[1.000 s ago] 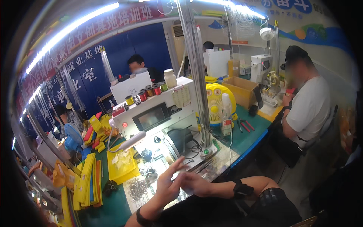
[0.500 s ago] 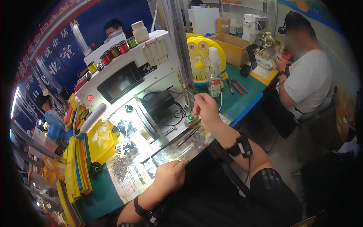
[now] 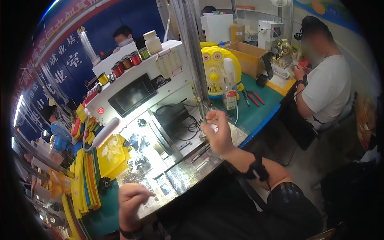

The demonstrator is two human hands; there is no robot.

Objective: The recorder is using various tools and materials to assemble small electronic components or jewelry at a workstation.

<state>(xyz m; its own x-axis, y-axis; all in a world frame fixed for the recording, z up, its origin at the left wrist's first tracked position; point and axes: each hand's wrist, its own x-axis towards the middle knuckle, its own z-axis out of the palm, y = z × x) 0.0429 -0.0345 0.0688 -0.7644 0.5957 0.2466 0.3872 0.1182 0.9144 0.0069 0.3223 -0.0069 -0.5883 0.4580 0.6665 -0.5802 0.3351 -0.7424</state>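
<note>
My left hand [image 3: 134,202] is low over the near left of the workbench, fingers curled and thumb side toward the pile of small metal pieces [image 3: 131,177]. Whatever its fingertips hold, if anything, is too small to make out. Raised by the right front of the white machine [image 3: 176,90], my right hand [image 3: 219,134] has bent fingers drawn toward the thumb. A small pale spot shows between them, and I cannot tell what it is. Under the lamp [image 3: 106,132], the machine's metal parts [image 3: 138,156] are brightly lit between my hands.
A yellow tray [image 3: 116,170] and stacked yellow strips [image 3: 82,186] lie at left. Wire spools [image 3: 127,62] line the machine's top. A yellow fan [image 3: 214,68], a clear bottle [image 3: 229,94] and red-handled pliers [image 3: 255,98] stand or lie at right. A co-worker [image 3: 324,76] sits beyond.
My left hand has moved left from the bench's front edge to the metal pieces. My right hand has dropped slightly and turned, its fingers less tightly curled. The view has shifted a little.
</note>
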